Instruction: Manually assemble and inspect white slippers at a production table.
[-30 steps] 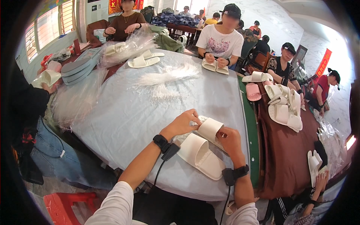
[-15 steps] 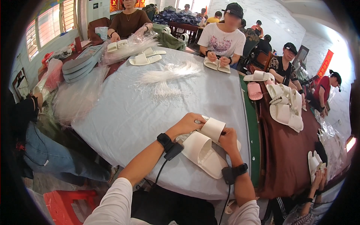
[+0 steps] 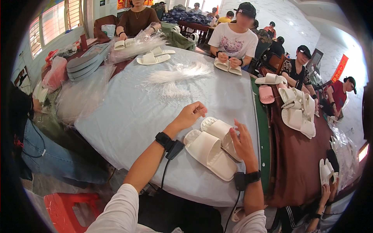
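White slippers point(image 3: 210, 149) side by side, two hands near

The pair rests soles down upon the pale blue cloth point(image 3: 124, 116). The left hand point(image 3: 194, 112), fingers loosely bent and seemingly empty, is near the toe ends. The right hand point(image 3: 243, 141) is open, also seemingly empty, beside the right slipper's strap; whether it touches, I cannot tell. Farther, clear thin strands point(image 3: 180, 75) lie heaped.

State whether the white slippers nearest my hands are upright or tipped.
Upright: the white slippers rest on the cloth, straps facing up.
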Demonstrator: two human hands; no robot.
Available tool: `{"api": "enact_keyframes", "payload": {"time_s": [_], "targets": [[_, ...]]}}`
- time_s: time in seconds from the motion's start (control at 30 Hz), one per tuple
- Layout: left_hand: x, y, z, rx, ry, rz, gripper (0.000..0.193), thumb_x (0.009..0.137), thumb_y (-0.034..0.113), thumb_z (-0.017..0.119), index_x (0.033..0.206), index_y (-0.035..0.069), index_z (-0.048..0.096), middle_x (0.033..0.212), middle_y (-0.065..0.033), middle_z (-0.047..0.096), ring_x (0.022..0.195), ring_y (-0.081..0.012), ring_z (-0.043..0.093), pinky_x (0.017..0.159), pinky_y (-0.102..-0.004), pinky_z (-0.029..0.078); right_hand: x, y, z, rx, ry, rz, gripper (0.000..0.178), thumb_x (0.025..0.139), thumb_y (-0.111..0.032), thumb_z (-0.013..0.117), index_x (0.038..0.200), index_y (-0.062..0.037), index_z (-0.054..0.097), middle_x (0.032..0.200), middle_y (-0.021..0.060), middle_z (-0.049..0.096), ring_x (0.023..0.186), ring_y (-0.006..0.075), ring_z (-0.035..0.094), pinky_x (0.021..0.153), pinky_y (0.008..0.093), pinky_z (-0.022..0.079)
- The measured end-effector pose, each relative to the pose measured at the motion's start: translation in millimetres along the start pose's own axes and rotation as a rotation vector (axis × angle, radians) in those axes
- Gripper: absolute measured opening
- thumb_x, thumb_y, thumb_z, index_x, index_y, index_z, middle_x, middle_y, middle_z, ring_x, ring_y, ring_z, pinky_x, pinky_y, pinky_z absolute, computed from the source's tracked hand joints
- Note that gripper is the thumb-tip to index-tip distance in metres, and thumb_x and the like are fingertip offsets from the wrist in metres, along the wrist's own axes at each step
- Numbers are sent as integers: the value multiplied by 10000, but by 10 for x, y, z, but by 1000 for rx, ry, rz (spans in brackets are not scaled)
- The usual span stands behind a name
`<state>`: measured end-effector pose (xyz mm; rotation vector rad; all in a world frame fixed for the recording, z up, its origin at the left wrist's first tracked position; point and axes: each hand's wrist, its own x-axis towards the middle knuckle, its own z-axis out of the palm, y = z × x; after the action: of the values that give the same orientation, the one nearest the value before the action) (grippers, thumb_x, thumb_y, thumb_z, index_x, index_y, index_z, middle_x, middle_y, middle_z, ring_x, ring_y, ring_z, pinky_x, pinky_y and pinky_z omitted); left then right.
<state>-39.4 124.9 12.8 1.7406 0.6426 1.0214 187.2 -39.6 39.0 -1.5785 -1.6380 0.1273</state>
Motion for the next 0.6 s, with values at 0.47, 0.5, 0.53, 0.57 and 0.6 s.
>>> {"api": "enact_keyframes", "payload": {"time_s": [0.47, 0.5, 0.53, 0.57, 0.6], "targets": [[-69, 449, -99, -253, -310, -24, 180, 1024, 199, 656, 1066, 24, 659, 912, -34, 702, 893, -84, 645, 825, -255, 504, 39, -253, -32, 271, -145, 103, 317, 1032, -238, 616, 1191, 29, 676, 905, 110, 722, 824, 185, 687, 745, 314, 530], [-100, 579, -72, -301, -378, -29, 187, 1013, 200, 675, 1063, 19, 668, 922, -39, 708, 911, -88, 653, 834, -263, 513, 43, -310, 33, 319, 58, -95, 283, 1007, -189, 656, 1185, 30, 676, 962, 116, 732, 875, 190, 696, 791, 316, 537], [-141, 627, -47, -297, -370, -31, 187, 1013, 200, 675, 1063, 19, 668, 922, -39, 708, 911, -88, 653, 834, -263, 513, 39, -391, 103, 325, 53, -98, 283, 1007, -189, 656, 1185, 30, 676, 962, 116, 732, 875, 190, 696, 791, 316, 537], [-184, 665, 2, -283, -388, 14, 193, 1002, 203, 692, 1056, 18, 682, 922, -32, 706, 910, -86, 646, 828, -257, 508, 24, -484, 149, 300, 11, -150, 272, 981, -153, 680, 1186, 25, 675, 1032, 123, 734, 934, 199, 699, 831, 326, 535], [-217, 676, 51, -271, -408, 61, 199, 991, 206, 710, 1050, 16, 696, 922, -26, 705, 908, -85, 640, 823, -252, 503, 2, -535, 168, 271, -28, -200, 271, 955, -117, 704, 1187, 20, 674, 1102, 130, 736, 992, 207, 701, 872, 336, 532]]}}
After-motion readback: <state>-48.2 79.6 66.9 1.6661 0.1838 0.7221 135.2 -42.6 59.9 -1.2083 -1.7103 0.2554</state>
